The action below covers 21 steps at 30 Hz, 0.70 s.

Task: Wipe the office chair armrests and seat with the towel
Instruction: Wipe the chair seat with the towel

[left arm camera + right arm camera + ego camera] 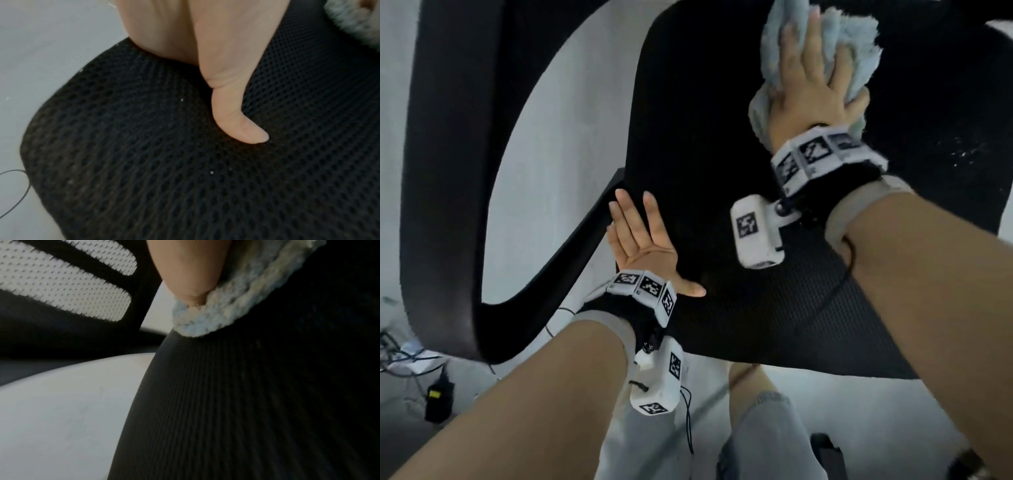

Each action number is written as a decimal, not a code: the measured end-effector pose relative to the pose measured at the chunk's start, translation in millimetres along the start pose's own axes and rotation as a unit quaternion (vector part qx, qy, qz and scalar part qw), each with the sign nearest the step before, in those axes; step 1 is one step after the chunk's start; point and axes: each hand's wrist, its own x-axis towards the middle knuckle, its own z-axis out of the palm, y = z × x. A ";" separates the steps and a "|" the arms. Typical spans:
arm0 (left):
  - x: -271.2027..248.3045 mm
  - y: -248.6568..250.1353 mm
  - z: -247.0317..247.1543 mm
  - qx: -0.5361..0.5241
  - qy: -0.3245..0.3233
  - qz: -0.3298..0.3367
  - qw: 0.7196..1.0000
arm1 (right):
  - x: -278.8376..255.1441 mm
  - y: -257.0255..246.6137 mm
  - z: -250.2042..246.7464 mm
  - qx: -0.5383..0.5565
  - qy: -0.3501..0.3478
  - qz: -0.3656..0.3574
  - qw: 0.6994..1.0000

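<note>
The black mesh chair seat (705,154) fills the middle of the head view. At its far side my right hand (811,85) presses a bunched, fluffy light-blue towel (852,44) onto the mesh, with the thumb and little finger tucked round the towel. The right wrist view shows the thumb (189,272) sunk into the towel (226,313) on the seat (246,402). My left hand (640,236) lies flat with straight fingers on the seat's left edge. Its thumb (236,123) rests on the mesh (164,178). The black left armrest loop (448,171) curves at the left.
The mesh backrest (61,280) stands beyond the seat. White specks (962,150) dot the seat's right side. Cables and a black adapter (438,397) lie on the pale floor (558,137) at lower left. My legs in grey trousers (756,438) are in front of the seat.
</note>
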 end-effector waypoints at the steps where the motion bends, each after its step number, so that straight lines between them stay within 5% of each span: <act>1: 0.6 1.1 -1.3 -0.011 0.005 0.003 1.000 | -9.5 -9.0 2.1 -0.011 -0.010 -0.001 1.000; 3: -0.9 1.9 -3.7 -0.025 0.024 0.005 0.999 | -47.0 -24.0 16.8 -0.045 -0.088 -0.090 0.991; 5: 1.0 -0.5 0.7 -0.022 0.073 0.018 0.997 | -88.0 -23.0 33.2 -0.069 -0.155 -0.254 0.952; 8: 5.6 -2.6 6.3 0.006 0.113 0.020 0.993 | -68.4 8.8 22.0 -0.145 -0.135 -0.384 0.902; 10: 0.4 -0.8 2.7 -0.013 0.072 0.024 0.997 | -30.9 29.3 2.3 -0.167 -0.057 -0.281 0.943; 12: 0.4 -2.8 4.3 -0.012 0.110 0.049 0.993 | 4.8 48.5 -25.8 -0.049 -0.033 -0.032 0.998; 13: 1.9 -3.7 5.0 0.010 0.122 0.043 0.992 | 13.7 53.1 -31.5 0.006 -0.024 0.063 0.998; 15: 7.8 -8.0 10.1 0.011 0.136 0.036 0.990 | 7.4 41.6 -22.3 -0.018 0.012 0.100 0.995; 17: 9.6 -5.6 8.2 0.019 0.143 0.048 0.988 | -24.8 16.4 -3.0 -0.086 0.013 -0.025 0.996; 18: 8.1 -0.7 2.2 0.022 0.121 0.030 0.992 | -47.2 6.3 8.2 -0.090 -0.045 -0.112 0.989; 21: 1.1 3.5 -5.2 0.023 0.028 -0.002 0.999 | -88.2 15.4 15.1 -0.122 -0.230 -0.318 0.912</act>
